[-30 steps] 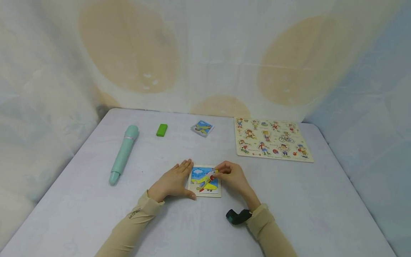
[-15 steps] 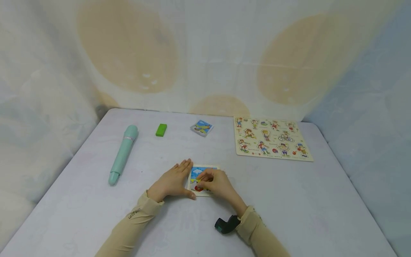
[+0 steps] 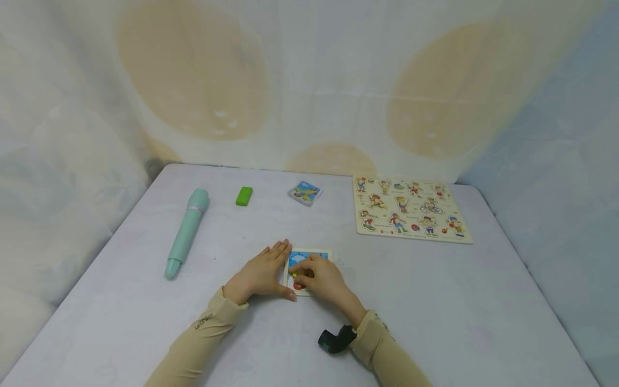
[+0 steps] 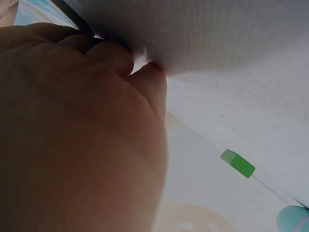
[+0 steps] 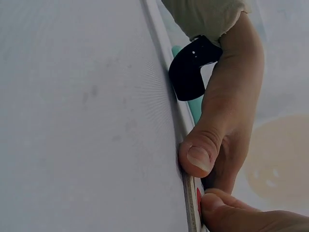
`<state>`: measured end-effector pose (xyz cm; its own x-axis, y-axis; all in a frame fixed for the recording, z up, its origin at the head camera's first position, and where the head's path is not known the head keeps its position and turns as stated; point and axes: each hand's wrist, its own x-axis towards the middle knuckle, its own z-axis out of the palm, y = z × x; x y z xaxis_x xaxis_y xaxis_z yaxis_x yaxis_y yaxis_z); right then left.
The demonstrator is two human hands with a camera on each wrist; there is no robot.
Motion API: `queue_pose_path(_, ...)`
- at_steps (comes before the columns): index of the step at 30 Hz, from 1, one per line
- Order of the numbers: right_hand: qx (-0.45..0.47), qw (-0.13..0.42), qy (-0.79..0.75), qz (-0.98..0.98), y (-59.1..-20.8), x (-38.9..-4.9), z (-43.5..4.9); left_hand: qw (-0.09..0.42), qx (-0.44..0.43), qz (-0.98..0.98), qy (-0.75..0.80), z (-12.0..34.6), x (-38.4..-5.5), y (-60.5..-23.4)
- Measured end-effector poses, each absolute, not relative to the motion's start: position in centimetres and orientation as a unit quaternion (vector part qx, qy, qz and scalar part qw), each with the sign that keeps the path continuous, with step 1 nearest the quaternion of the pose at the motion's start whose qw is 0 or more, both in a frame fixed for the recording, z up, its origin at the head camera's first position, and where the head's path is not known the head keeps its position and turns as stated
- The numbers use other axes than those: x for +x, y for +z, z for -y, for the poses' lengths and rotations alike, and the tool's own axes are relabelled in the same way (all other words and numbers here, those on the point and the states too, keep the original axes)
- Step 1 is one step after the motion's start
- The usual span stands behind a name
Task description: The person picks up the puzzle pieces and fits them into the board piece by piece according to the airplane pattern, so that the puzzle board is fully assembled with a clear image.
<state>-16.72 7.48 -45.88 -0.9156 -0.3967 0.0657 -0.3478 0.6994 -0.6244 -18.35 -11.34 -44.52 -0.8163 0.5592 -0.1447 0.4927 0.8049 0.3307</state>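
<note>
A small wooden jigsaw puzzle [image 3: 308,255] with a yellow plane on blue sky lies on the table, partly covered by my right hand. Along its left edge rests my left hand [image 3: 261,274], fingers straight and thumb at the lower corner. My right hand [image 3: 325,280] is over the puzzle, thumb and fingertips pinching a puzzle piece [image 3: 294,274] of which only a yellow bit shows. In the right wrist view, the fingertips [image 5: 212,203] of the right hand meet the puzzle's face beside the left thumb. The left wrist view mostly shows the back of the left hand [image 4: 82,130].
A mint-green microphone-shaped tube [image 3: 186,234] lies at the left. Toward the back are a green block [image 3: 244,196] and a plane picture card [image 3: 306,192]. A wooden board with children figures [image 3: 411,209] lies at the back right. Patterned cloth [image 3: 329,80] hangs behind the table.
My right hand has moved left from the puzzle's right edge to over its middle, then slightly farther left, covering more of the picture. The left hand has stayed in place.
</note>
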Motion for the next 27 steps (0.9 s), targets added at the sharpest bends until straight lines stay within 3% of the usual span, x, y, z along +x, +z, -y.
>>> queue_pose_path(10, -0.159, 0.029, -0.363, -0.918, -46.0, -16.7, -6.4, 0.117, 0.276, -0.944, 0.138, 11.7, -18.4, -44.3)
queue_pose_path(19, -0.181, 0.106, -0.490, -0.846, -45.8, -17.8, -10.0, 0.129, 0.266, -0.944, 0.148, 11.7, -18.7, -44.9)
queue_pose_path(24, -0.154, 0.054, -0.458, -0.874, -44.9, -17.6, -13.5, 0.105, 0.271, -0.946, 0.146, 11.8, -18.8, -44.6)
queue_pose_path(27, -0.146, -0.011, -0.342, -0.928, -44.4, -17.1, -15.3, 0.052, 0.279, -0.949, 0.135, 12.0, -18.9, -44.0)
